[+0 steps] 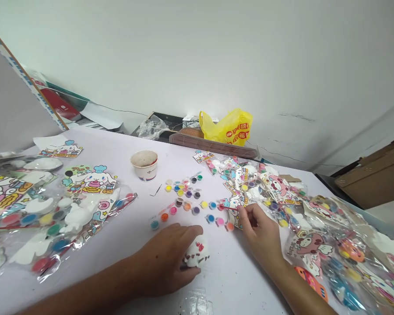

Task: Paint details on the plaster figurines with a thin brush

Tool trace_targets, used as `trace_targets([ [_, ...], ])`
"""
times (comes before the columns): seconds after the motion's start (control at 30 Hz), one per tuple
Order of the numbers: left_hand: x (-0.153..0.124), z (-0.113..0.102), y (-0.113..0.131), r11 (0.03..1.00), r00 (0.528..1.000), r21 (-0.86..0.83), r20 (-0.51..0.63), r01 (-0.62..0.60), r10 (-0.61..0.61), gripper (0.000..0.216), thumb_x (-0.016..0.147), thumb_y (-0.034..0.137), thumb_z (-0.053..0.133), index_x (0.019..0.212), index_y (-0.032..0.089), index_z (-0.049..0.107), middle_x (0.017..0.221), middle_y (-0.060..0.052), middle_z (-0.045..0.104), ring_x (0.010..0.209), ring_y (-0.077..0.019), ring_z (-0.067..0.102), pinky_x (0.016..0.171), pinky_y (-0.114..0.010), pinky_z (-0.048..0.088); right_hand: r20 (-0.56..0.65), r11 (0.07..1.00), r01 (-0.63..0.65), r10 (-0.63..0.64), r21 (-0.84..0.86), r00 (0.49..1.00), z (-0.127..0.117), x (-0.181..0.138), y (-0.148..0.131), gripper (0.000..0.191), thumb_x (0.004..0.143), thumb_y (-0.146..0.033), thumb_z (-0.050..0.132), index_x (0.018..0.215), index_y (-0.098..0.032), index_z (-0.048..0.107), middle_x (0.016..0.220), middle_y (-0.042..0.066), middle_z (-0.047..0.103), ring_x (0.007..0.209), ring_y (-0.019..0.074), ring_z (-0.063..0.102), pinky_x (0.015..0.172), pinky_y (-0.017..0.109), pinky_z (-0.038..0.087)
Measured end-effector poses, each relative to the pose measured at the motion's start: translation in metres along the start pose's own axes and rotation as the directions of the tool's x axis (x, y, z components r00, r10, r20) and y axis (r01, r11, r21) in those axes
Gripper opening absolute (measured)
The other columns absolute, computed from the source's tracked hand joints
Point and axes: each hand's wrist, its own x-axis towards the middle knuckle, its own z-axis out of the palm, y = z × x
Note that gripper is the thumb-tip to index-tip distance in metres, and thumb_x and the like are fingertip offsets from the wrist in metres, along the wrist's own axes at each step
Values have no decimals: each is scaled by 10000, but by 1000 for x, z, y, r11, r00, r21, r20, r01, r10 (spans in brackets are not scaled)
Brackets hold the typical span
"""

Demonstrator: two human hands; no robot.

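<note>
My left hand is curled round a small white plaster figure with red marks, holding it down on the white table. My right hand is closed in a pinch at the end of a strip of small paint pots; a thin red stick that may be a brush pokes out from the fingertips. Several more paint pots in many colours lie just behind the strip.
A paper cup stands behind the pots. Plastic bags with cartoon cards, white figures and paint strips lie in a pile on the left and another on the right. A yellow plastic bag sits by the wall. Cardboard boxes stand at right.
</note>
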Motion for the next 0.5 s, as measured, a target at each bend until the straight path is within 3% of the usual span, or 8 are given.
trace_targets([
  [0.23, 0, 1, -3, 1000, 999, -19, 28, 24, -24, 536, 793, 271, 641, 1270, 239, 399, 1106, -76, 611, 981, -269, 549, 872, -412, 442, 35, 995, -84, 83, 45, 996, 2, 3, 4, 337, 926, -429, 494, 666, -217, 458, 496, -56, 454, 456, 118, 396, 467, 226, 328],
  [0.5, 0, 0, -3, 999, 999, -16, 34, 39, -38, 529, 803, 268, 646, 1268, 242, 395, 1102, -73, 598, 981, -266, 537, 879, -411, 436, 12, 992, -88, 87, 88, 996, 2, 4, 5, 344, 926, -419, 508, 658, -216, 434, 499, -70, 379, 460, 110, 350, 455, 222, 294],
])
